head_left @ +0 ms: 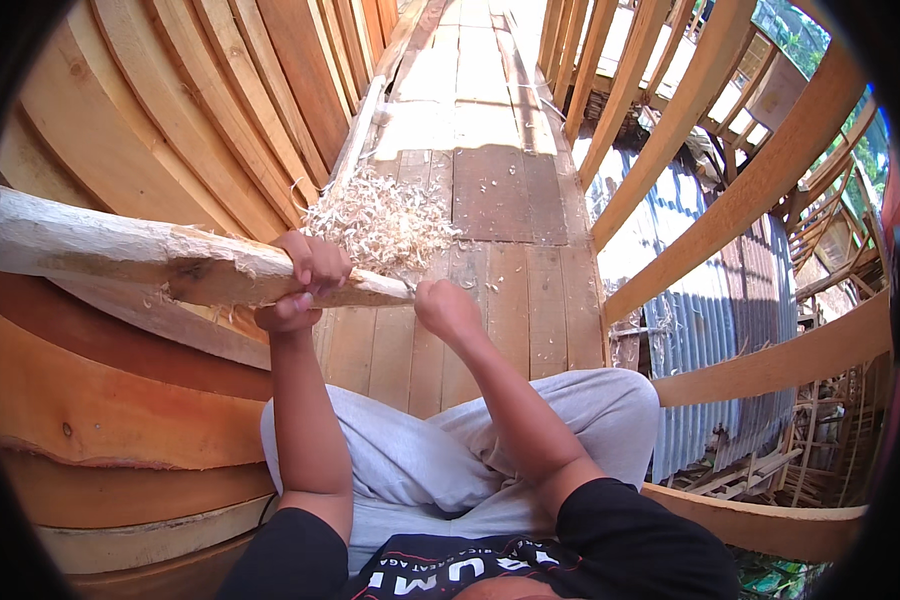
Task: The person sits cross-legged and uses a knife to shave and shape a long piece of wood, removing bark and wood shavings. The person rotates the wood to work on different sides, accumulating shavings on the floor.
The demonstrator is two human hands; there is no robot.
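Note:
A long pale wooden pole, stripped of bark and roughly cut with a darker gouged patch, slants in from the left and narrows toward its right end. My left hand is wrapped around it close to that thin end, fingers over the top. My right hand makes a fist right at the pole's tip. A small dark bit shows between fist and wood, but whatever the fist holds is hidden. Just beyond both hands lies a heap of curled wood shavings on the plank floor.
Upright boards stand close along the left side, with more planks at lower left. A slatted wooden railing curves along the right. Past it is a corrugated metal roof, lower down. My crossed legs fill the near floor.

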